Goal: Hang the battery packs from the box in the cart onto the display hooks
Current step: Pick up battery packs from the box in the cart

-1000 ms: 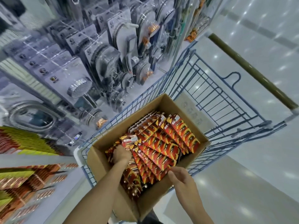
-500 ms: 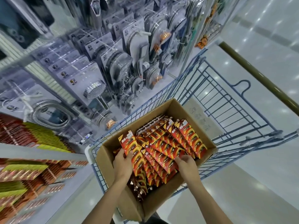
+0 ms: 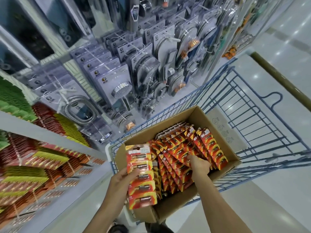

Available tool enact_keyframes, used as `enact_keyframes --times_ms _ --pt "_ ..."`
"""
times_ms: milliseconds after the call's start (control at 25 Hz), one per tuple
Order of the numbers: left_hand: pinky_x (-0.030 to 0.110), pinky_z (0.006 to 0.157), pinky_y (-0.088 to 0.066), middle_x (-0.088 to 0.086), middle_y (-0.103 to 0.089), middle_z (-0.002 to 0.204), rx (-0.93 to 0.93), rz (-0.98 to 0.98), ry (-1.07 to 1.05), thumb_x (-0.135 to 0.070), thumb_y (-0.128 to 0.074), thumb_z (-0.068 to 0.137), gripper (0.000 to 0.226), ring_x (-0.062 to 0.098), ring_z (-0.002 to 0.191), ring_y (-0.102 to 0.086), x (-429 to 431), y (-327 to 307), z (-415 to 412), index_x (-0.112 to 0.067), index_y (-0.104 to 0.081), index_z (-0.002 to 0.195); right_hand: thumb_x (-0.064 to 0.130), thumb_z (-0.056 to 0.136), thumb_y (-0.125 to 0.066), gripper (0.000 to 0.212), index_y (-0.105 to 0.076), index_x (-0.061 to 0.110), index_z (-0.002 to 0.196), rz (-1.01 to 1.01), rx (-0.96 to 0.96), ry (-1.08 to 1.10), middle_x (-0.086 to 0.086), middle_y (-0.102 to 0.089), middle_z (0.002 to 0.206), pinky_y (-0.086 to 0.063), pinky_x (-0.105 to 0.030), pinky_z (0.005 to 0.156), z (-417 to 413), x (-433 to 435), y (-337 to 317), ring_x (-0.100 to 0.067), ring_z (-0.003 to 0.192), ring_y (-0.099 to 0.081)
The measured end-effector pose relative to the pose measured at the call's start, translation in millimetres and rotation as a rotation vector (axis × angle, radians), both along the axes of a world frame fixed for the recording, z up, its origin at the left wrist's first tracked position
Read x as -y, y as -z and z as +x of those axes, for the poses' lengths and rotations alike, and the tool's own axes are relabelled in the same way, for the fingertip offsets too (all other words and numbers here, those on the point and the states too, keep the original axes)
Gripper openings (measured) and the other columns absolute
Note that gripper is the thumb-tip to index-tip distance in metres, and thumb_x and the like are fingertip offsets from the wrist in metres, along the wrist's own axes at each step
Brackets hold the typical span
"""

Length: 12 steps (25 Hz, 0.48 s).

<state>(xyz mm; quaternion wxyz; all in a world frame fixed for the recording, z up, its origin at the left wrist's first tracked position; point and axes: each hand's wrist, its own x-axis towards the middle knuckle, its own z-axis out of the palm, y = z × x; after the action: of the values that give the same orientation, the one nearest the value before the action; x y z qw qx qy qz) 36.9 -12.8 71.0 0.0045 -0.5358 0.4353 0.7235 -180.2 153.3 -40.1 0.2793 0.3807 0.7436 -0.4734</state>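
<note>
1. The step in hand is fetching stock from the box [image 3: 170, 209] in the cart [image 3: 286, 158].
2. The left hand [image 3: 120, 181] grips a strip of battery packs [image 3: 140, 167] by its left edge, lifted over the box's near-left corner.
3. The right hand [image 3: 199, 165] reaches among the packs in the box, fingers bent; whether it grips one is unclear.
4. Next, probably: carry the strip left to the blurred display [image 3: 50, 155] and hang it on a hook.

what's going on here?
A person is restocking. The left hand grips a red-and-yellow strip of battery packs just above the brown cardboard box in the blue wire cart. The right hand is down among the packs in the box; whether it grips one is unclear. The strip hasn't reached the display hooks.
</note>
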Motion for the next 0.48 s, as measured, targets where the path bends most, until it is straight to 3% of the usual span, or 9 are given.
enact_keyframes --times_ms 160,280,480 --pt "0.058 0.091 -0.059 0.016 -0.079 0.104 0.011 0.018 -0.09 -0.024 -0.075 0.092 0.031 0.041 0.091 -0.077 7 -6 22 -0.017 -0.072 0.122 0.009 0.071 -0.088 0.079 -0.045 0.009 0.137 -0.234 0.03 0.022 -0.013 -0.057 0.128 -0.054 -0.049 0.099 24 -2 -47 -0.035 0.115 -0.059" --pt "0.055 0.088 -0.061 0.015 -0.08 0.102 -0.002 0.017 -0.127 -0.024 -0.074 0.093 0.031 0.04 0.089 -0.078 12 -17 32 -0.017 -0.072 0.123 0.024 0.054 -0.098 0.092 -0.052 0.001 0.13 -0.442 0.106 -0.06 -0.013 -0.064 0.12 -0.053 -0.05 0.101 53 -4 -78 -0.041 0.113 -0.063" --pt "0.057 0.089 -0.06 0.015 -0.08 0.104 -0.088 0.017 -0.182 -0.027 -0.072 0.094 0.028 0.041 0.092 -0.077 30 -52 54 -0.018 -0.072 0.12 0.0 0.074 -0.082 0.061 -0.053 0.002 0.128 -0.721 0.183 -0.036 -0.021 -0.064 0.125 -0.053 -0.046 0.096 98 9 -145 -0.039 0.115 -0.061"
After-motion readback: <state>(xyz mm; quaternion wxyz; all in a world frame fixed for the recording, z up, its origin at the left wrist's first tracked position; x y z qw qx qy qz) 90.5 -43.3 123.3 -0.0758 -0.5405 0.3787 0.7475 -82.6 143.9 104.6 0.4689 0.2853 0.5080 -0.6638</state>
